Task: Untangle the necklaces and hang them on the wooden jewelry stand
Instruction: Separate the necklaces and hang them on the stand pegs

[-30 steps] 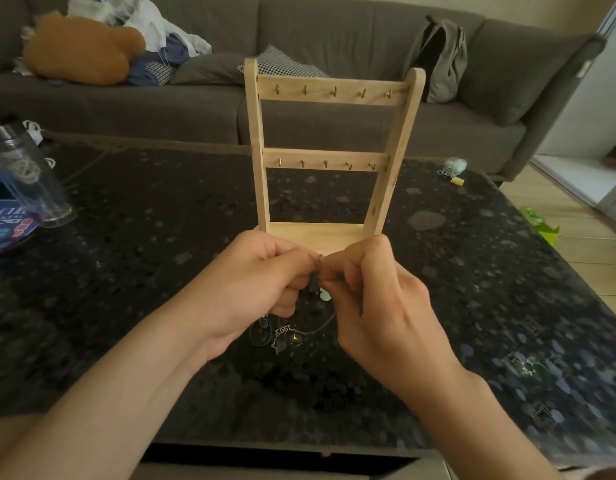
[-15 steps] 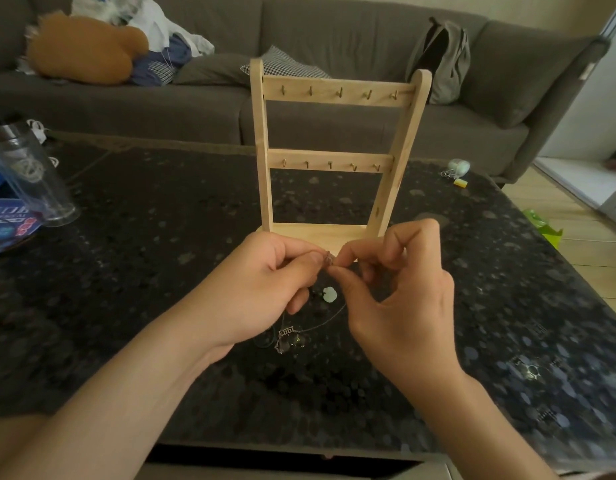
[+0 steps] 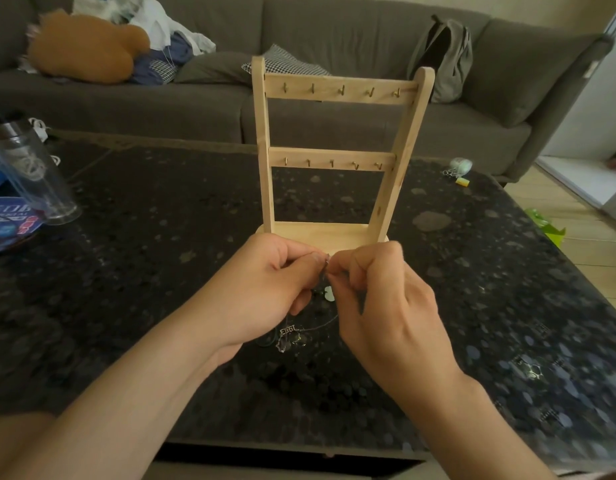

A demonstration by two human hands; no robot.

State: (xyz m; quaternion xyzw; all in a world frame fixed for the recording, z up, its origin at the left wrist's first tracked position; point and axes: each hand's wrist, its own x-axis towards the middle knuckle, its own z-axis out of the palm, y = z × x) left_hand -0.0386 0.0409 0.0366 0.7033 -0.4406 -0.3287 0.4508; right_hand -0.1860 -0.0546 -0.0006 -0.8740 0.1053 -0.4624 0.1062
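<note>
The wooden jewelry stand [image 3: 334, 157] stands upright mid-table, with two rails of small brass hooks, all bare. Just in front of its base, my left hand [image 3: 261, 292] and my right hand [image 3: 386, 306] meet fingertip to fingertip, both pinching a thin silver necklace chain [image 3: 326, 260]. Below the hands the tangled necklaces [image 3: 292, 336] hang down to the table, with a lettered silver pendant and a pale green pendant [image 3: 329, 293] showing between the hands. Most of the thin chain is hidden by my fingers.
The dark speckled table [image 3: 161, 271] holds a clear plastic tumbler [image 3: 33, 174] and a blue packet [image 3: 8, 226] at the left, and a small pale object with a yellow piece [image 3: 459, 169] at the far right. A grey sofa [image 3: 334, 36] lies behind.
My right hand's fingers, spread half a second ago, have curled back in toward the left fingertips. The pinch point sits slightly lower and the view has tilted a little.
</note>
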